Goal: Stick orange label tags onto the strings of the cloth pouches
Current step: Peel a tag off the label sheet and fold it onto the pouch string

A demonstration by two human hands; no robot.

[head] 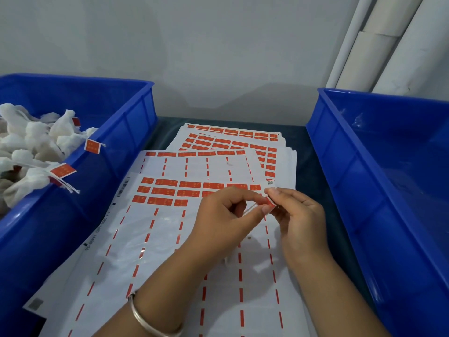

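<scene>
Over the label sheets, my left hand [226, 215] and my right hand [297, 215] meet, both pinching one small orange label tag [271, 201]. A thin white string [250, 209] runs from the tag toward my left palm. A bit of white cloth [227, 260] shows below my left wrist; the pouch itself is mostly hidden. White sheets [170, 190] with rows of orange labels lie spread on the table. Several white cloth pouches [31, 142] with orange tags [92, 146] on their strings fill the left blue bin [136, 122].
A second blue bin [364, 166] stands on the right; its inside looks empty apart from a clear film scrap. A grey wall rises behind the table, with white pipes [379, 45] at the upper right. Peeled sheets cover the table's middle.
</scene>
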